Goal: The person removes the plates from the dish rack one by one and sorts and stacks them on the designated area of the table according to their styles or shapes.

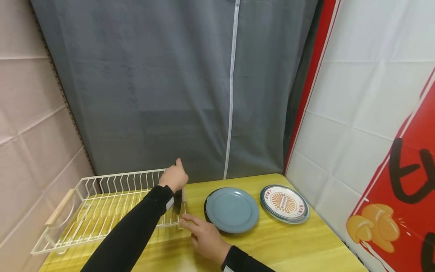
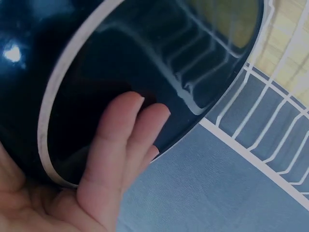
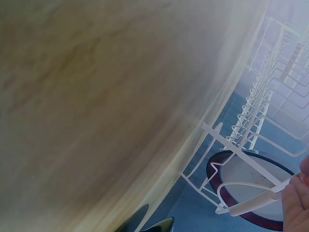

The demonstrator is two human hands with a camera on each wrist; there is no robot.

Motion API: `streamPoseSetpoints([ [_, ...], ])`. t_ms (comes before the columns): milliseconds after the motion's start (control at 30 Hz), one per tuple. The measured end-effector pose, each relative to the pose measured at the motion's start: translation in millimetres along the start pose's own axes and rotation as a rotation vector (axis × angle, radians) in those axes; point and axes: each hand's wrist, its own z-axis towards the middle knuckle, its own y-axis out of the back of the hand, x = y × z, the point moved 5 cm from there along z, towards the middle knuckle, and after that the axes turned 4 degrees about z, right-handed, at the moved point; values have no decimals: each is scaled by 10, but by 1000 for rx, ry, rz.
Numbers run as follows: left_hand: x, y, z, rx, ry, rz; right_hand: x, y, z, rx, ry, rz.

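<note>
My left hand [image 1: 175, 178] holds a dark glossy plate [image 1: 178, 202] upright at the right end of a white wire dish rack [image 1: 129, 174]. In the left wrist view, the fingers [image 2: 108, 150] lie against the underside of this plate [image 2: 174, 43], by its pale foot ring. The rack's wires reflect in its surface. My right hand [image 1: 207, 236] reaches to the rack's near right corner, fingertips touching it and thumb apart. The right wrist view shows that hand [image 3: 297, 200] at the end of the rack's wooden handle [image 3: 253, 203], with the plate's dark red rim [image 3: 224, 181] behind the wires.
Right of the rack, a blue-grey plate [image 1: 232, 209] lies on a dark one. Farther right stands a stack of plates topped by a white printed plate [image 1: 284, 203]. The yellow wood-grain table [image 1: 282, 249] ends at a grey curtain [image 1: 190, 94] and a white side wall [image 1: 343, 143].
</note>
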Motion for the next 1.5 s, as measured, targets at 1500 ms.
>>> streamPoseSetpoints([
  [1500,663,438,-1253,-569,-56,-786,-326,550,54,-349,-239,212],
])
